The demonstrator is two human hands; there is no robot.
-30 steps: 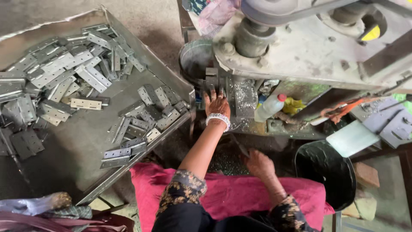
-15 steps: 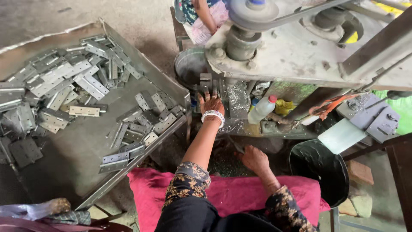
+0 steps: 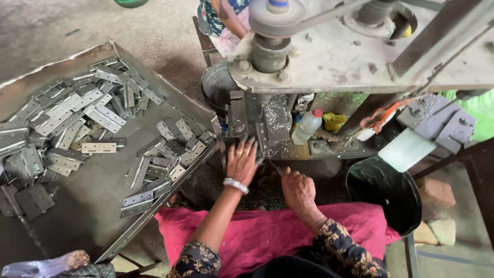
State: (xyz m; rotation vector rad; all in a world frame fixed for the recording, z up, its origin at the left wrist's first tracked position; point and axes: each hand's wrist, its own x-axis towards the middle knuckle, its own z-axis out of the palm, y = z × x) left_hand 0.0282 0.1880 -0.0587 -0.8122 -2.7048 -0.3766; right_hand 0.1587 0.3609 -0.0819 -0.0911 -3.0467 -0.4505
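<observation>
A worker's left hand [image 3: 242,162], fingers spread and pointing away from the body, lies flat against the base of a drill press [image 3: 267,121], a beaded bracelet [image 3: 236,185] at the wrist. The right hand [image 3: 297,189], just beside it, curls loosely closed; whether it grips anything is hard to make out, and any workpiece between the hands is hidden. Left of the left hand, metal hinges [image 3: 103,118] lie scattered at all angles in a sheet-metal tray [image 3: 67,216]. A black bucket [image 3: 383,193] stands right of the right hand.
</observation>
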